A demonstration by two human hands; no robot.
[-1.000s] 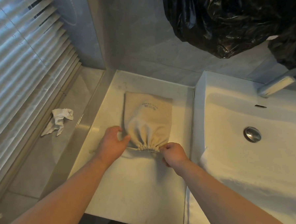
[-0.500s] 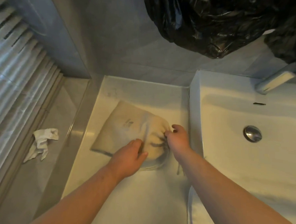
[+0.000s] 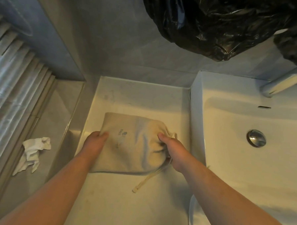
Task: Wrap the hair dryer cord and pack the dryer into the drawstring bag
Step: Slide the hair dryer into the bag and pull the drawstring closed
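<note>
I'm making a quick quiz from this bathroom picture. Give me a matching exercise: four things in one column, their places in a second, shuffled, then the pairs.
Things:
1. drawstring bag
2. crumpled white cloth
3. black plastic bag
4. drain plug

Places:
A. in the sink basin
B. hanging at the top of the view
C. on the counter, under both hands
D. on the floor, left of the counter

Pairs: 1-C, 2-D, 3-B, 4-A

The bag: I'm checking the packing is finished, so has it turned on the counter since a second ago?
Yes. The bag has turned: its gathered mouth now points toward the sink.
</note>
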